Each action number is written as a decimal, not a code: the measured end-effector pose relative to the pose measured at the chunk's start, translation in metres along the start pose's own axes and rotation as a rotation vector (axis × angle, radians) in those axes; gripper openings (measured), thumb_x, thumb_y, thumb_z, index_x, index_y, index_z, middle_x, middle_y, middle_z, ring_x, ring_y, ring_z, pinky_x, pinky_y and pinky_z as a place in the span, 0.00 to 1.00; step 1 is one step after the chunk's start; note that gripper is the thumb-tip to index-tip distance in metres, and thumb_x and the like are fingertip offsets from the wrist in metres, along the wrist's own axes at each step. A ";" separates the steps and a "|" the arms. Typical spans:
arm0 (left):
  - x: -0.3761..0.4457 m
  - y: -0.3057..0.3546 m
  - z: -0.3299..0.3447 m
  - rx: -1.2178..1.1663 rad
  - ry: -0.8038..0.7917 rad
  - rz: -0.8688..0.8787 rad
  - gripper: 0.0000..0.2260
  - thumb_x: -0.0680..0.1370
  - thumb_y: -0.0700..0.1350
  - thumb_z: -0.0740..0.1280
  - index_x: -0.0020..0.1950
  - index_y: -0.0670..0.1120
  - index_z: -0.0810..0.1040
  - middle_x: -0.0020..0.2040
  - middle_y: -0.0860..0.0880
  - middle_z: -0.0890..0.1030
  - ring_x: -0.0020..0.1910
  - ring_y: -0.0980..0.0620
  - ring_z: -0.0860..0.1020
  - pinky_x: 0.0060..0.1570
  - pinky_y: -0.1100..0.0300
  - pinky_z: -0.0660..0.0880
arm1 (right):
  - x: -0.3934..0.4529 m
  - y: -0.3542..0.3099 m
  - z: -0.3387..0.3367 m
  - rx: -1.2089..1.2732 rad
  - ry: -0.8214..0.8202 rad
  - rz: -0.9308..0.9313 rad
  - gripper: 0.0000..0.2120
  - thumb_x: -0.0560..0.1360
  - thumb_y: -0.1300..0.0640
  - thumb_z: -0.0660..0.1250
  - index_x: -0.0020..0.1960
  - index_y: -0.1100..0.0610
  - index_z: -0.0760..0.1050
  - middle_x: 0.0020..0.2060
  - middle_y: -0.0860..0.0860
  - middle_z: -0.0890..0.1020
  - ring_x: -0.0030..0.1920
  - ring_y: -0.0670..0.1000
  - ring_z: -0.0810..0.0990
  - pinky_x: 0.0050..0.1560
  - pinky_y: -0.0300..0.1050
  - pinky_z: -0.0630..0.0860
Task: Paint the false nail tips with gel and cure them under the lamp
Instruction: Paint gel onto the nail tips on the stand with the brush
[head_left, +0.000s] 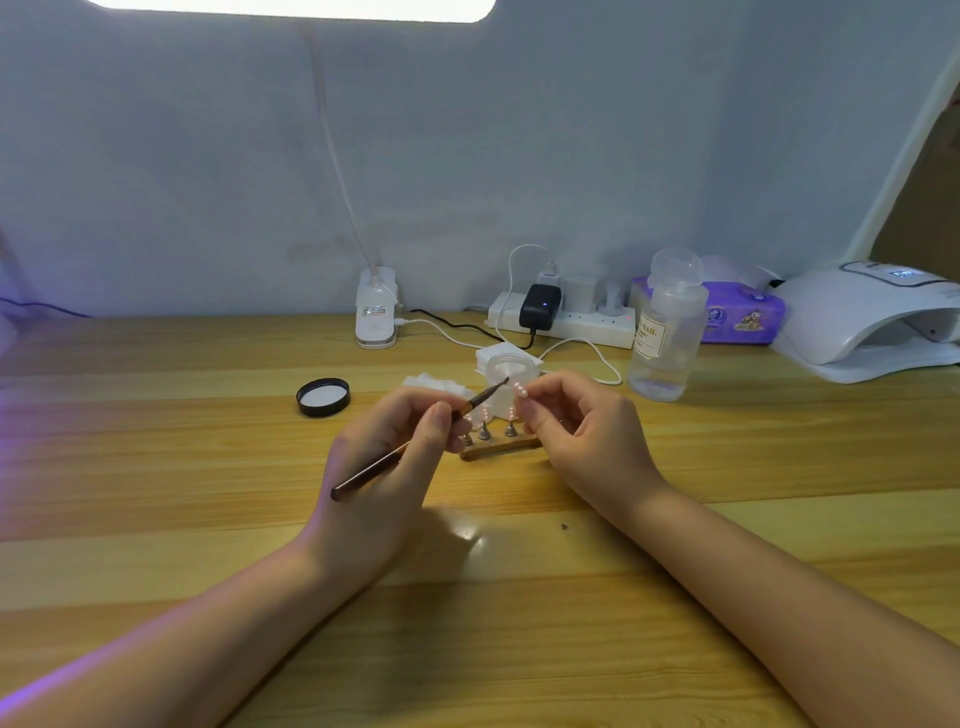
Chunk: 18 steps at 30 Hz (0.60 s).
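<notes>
My left hand (395, 457) grips a dark brown gel brush (415, 440), its bristles pointing up and right toward my right hand. My right hand (576, 431) pinches a small pink false nail tip (520, 391) on its holder, raised just right of the brush tip. Between my hands a wooden stand (498, 446) carries other nail tips (511, 415) on metal pegs, partly hidden by my left fingers. A clear gel jar (508, 379) stands open behind the stand. The white curing lamp (872, 322) sits at the far right of the table.
A black jar lid (323, 397) lies left of the stand, white cotton pads (434, 385) beside it. A clear pump bottle (667, 332), purple tissue pack (743, 314), power strip (566, 322) with cables and a desk lamp clamp (376, 312) line the back of the wooden table (156, 467).
</notes>
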<state>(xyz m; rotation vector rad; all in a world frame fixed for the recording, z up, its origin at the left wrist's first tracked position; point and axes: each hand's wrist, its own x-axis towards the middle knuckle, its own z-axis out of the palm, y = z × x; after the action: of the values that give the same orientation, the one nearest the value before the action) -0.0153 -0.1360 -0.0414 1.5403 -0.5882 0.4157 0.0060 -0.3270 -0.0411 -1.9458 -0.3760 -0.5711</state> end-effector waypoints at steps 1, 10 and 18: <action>0.000 0.000 0.000 -0.006 -0.007 -0.002 0.08 0.78 0.48 0.63 0.51 0.50 0.82 0.45 0.44 0.83 0.43 0.48 0.82 0.46 0.59 0.79 | 0.000 0.000 0.000 0.001 0.004 -0.002 0.03 0.75 0.60 0.69 0.47 0.53 0.80 0.35 0.47 0.82 0.36 0.49 0.80 0.40 0.54 0.78; -0.003 0.003 0.003 -0.064 -0.076 0.024 0.09 0.78 0.46 0.63 0.51 0.45 0.82 0.44 0.44 0.84 0.43 0.49 0.82 0.46 0.61 0.77 | 0.001 0.000 -0.001 -0.031 0.033 -0.022 0.09 0.75 0.63 0.69 0.46 0.49 0.79 0.33 0.43 0.81 0.35 0.51 0.80 0.38 0.54 0.78; -0.001 0.002 0.001 0.026 -0.075 0.000 0.08 0.77 0.48 0.65 0.52 0.50 0.83 0.46 0.45 0.84 0.45 0.50 0.82 0.47 0.61 0.77 | 0.001 0.001 0.000 -0.064 0.034 -0.036 0.04 0.75 0.62 0.69 0.47 0.55 0.81 0.32 0.45 0.80 0.33 0.48 0.78 0.36 0.50 0.76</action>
<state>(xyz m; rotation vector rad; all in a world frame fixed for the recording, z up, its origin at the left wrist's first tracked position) -0.0177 -0.1369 -0.0404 1.5858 -0.6439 0.3679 0.0076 -0.3277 -0.0411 -1.9908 -0.3761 -0.6460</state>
